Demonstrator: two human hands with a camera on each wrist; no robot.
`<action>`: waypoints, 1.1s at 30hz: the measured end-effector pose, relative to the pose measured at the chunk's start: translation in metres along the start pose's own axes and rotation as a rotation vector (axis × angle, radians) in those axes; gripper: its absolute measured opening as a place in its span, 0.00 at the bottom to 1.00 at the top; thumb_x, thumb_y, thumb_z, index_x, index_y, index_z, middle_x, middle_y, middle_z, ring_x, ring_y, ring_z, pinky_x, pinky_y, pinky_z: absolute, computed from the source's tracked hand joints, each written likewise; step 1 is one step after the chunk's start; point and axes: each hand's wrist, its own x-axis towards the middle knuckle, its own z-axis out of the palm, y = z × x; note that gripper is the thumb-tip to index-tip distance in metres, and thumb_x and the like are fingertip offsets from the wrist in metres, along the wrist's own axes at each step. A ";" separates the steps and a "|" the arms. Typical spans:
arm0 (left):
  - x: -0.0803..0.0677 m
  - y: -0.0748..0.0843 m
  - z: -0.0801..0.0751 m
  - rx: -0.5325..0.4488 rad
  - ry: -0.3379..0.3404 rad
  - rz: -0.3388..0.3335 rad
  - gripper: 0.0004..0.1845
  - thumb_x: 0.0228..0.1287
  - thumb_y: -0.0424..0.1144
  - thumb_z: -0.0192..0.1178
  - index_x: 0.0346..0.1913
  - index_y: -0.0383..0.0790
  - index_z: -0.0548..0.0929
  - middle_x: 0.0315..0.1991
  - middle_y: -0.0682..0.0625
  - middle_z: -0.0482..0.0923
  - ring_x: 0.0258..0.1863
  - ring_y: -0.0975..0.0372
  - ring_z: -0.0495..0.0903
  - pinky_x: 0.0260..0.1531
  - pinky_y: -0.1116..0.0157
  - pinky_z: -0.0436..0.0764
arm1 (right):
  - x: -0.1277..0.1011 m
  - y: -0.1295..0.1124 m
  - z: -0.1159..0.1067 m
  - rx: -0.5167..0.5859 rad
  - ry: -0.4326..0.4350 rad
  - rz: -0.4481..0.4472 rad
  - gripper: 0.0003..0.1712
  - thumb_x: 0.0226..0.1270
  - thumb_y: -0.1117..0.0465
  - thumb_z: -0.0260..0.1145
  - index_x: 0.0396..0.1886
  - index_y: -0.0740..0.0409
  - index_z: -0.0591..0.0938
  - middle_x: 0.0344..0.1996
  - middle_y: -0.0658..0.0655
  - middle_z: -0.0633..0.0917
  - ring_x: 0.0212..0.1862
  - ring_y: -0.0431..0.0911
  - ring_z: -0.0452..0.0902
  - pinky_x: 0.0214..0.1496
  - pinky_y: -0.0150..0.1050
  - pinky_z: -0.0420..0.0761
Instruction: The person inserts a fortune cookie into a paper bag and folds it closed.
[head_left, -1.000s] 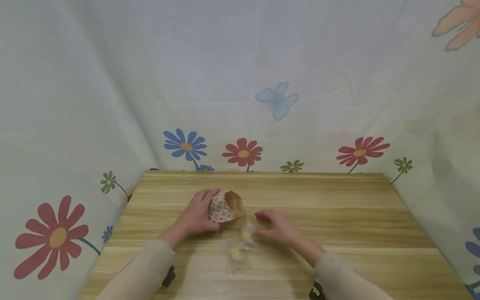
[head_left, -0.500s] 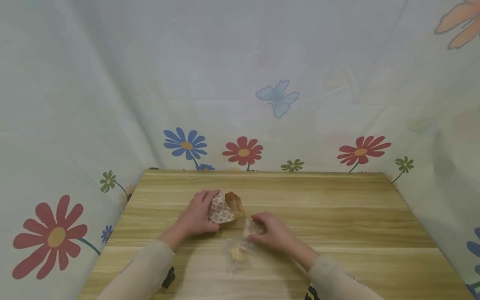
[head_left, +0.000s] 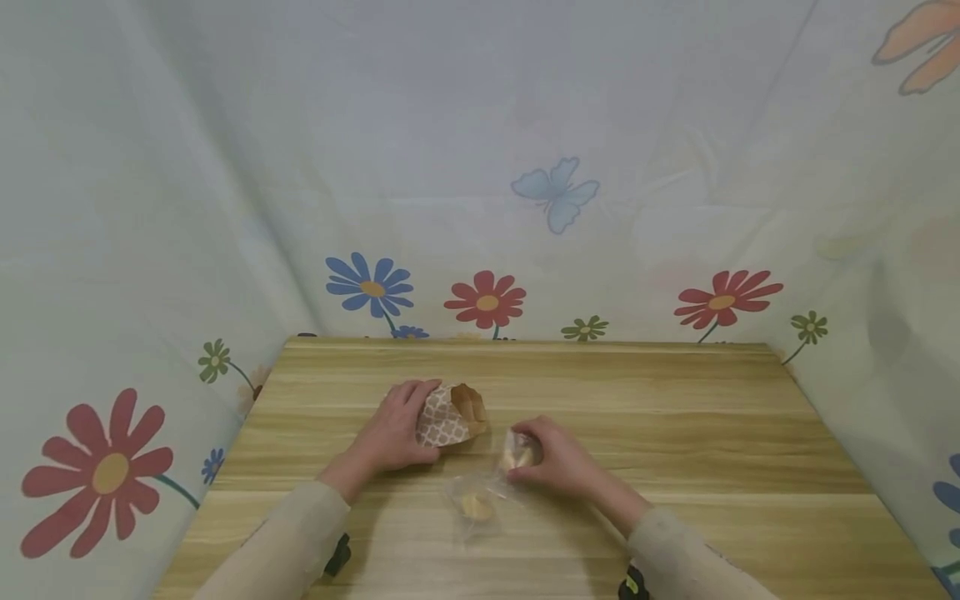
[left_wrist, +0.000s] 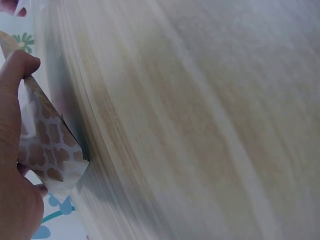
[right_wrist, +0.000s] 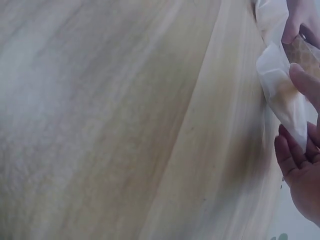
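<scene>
Here the left hand point(head_left: 390, 435) curls round a patterned paper bag point(head_left: 450, 417) lying mouth-open near the desk's point(head_left: 675, 433) middle; the right hand point(head_left: 558, 460) pinches a clear-wrapped snack point(head_left: 517, 454) just beside it; another wrapped snack point(head_left: 474, 504) lies toward the near edge.

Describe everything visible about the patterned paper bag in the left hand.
The patterned paper bag is small, with a brownish-pink and white tile-like print outside and plain brown paper inside. It lies tilted on the wooden table, its open mouth facing right and away from the person, toward the right hand. The left hand grips its closed end, fingers curled over the top and thumb underneath. The left wrist view shows a folded, pointed bottom corner. Whether anything is inside cannot be told.
</scene>
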 end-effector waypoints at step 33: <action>0.007 0.021 0.005 0.042 -0.020 0.012 0.65 0.40 0.59 0.83 0.83 0.47 0.60 0.73 0.41 0.67 0.69 0.48 0.68 0.73 0.46 0.71 | 0.041 -0.021 -0.037 0.276 0.246 0.091 0.41 0.61 0.56 0.84 0.72 0.55 0.78 0.56 0.61 0.86 0.49 0.50 0.83 0.45 0.41 0.86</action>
